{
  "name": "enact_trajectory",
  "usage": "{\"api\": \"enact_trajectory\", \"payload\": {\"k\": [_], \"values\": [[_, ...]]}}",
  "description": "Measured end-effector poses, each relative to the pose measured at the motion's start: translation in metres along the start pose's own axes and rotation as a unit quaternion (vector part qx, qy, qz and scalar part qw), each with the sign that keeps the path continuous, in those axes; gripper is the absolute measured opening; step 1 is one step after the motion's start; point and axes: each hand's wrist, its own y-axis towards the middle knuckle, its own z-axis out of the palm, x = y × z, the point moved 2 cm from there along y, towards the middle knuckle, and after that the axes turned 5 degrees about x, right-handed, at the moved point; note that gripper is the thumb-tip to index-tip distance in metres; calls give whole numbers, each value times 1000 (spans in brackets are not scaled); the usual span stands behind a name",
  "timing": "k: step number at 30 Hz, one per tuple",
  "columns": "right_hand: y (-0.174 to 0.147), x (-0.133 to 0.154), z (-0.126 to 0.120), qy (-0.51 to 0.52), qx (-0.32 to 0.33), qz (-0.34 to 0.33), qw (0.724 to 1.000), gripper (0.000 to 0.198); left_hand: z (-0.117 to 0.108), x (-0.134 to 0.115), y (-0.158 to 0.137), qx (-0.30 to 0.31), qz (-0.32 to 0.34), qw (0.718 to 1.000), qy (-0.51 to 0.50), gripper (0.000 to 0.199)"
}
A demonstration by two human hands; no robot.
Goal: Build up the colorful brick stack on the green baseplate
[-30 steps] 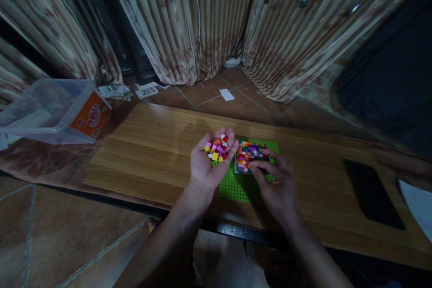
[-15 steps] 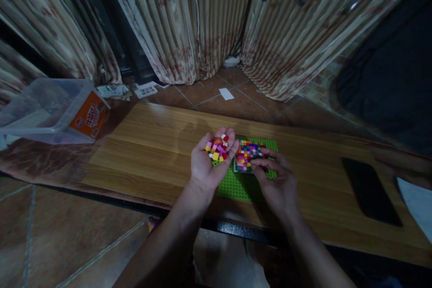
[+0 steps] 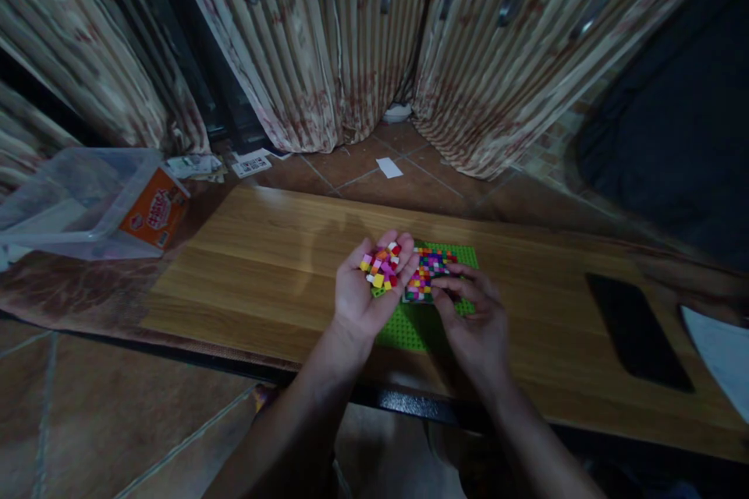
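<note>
My left hand (image 3: 356,302) is turned palm up and cupped. In it lies a loose heap of small toy bricks (image 3: 380,265), pink, yellow, red, white and orange. Beside it, a block of tightly set multicoloured bricks (image 3: 420,274) sits on a green studded baseplate (image 3: 403,331). My right hand (image 3: 478,320) is over the right side of this block, thumb and forefinger close together at its surface. Whatever is between those fingertips is too small to make out. The right fingers hide part of the block, and my left hand covers part of the baseplate.
The baseplate lies on a long wooden table (image 3: 246,265). A dark flat slab (image 3: 637,331) and a white sheet (image 3: 717,355) are at the right. A clear plastic bin (image 3: 76,230) with an orange label stands at the left. Striped curtains (image 3: 363,54) hang behind.
Both hands stay nearly in place, my right fingertips still at the brick block. The view has tilted slightly, so the background sits a little lower.
</note>
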Motion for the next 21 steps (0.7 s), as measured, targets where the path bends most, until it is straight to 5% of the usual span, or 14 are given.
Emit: {"api": "enact_trajectory", "payload": {"k": [4, 10, 21], "values": [[1, 15, -6, 4, -33, -61, 998, 16, 3, 6, -3, 1, -31, 999, 10, 28], [11, 25, -6, -51, 7, -120, 991, 24, 4, 15, -3, 20, -84, 996, 15, 30], [21, 22, -2, -74, 26, -94, 992, 19, 0, 22, -2, 35, -114, 993, 15, 37]]}}
